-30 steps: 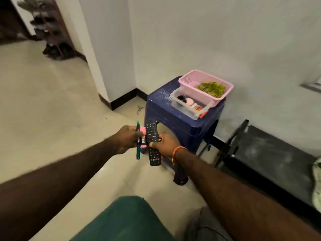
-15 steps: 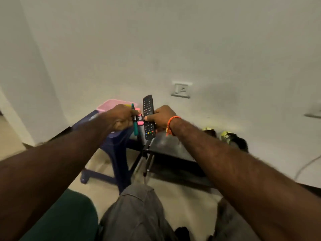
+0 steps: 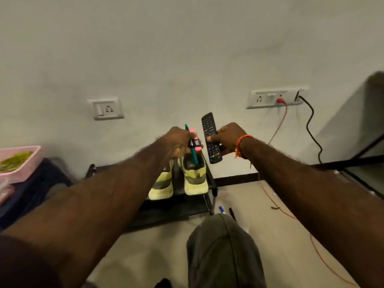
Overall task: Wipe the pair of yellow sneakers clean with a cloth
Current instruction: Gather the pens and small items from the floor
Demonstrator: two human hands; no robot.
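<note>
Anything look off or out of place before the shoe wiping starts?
Yes. No cloth is in view, and both hands are full: the left hand grips a green pen and a pink highlighter, the right hand a remote. Two markers lie loose on the floor beside the rack holding the sneakers.

Two yellow sneakers [image 3: 178, 179] stand side by side on one low black rack [image 3: 174, 206]. Two hands are in view: the left hand [image 3: 176, 143] grips one green pen [image 3: 192, 148] and one pink highlighter [image 3: 196, 143], and the right hand [image 3: 227, 138] holds one black remote [image 3: 211, 138]. One orange wristband [image 3: 241, 144] circles the right wrist. Two socket plates [image 3: 107, 109] sit on the wall, with two cables running down from the right one, one red cable [image 3: 278, 127] and one black cable [image 3: 311, 129]. One pink basket [image 3: 18, 163] shows at the left edge. Two markers [image 3: 226, 212] lie on the floor, one blue-capped and one dark.
</note>
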